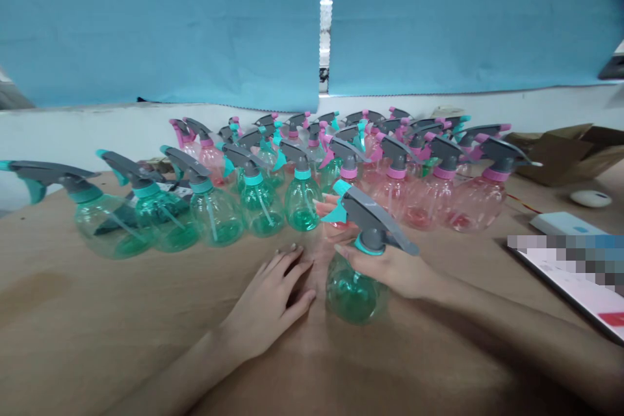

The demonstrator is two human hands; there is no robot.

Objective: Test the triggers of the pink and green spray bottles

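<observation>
My right hand [390, 266] is wrapped round the neck of a green spray bottle [353, 289] with a grey and teal trigger head; the bottle stands on the brown table [97, 325] in front of me. My left hand [273, 302] lies flat on the table just left of that bottle, fingers stretched out, holding nothing. Behind them stand rows of finished spray bottles: green ones [214, 208] on the left, pink ones [439, 195] on the right.
A white wall ledge [73, 130] and blue curtains [195, 19] run behind the bottles. At the right lie an open cardboard box [565, 153], a small white oval object [591, 198] and a white flat box [565, 224] with papers.
</observation>
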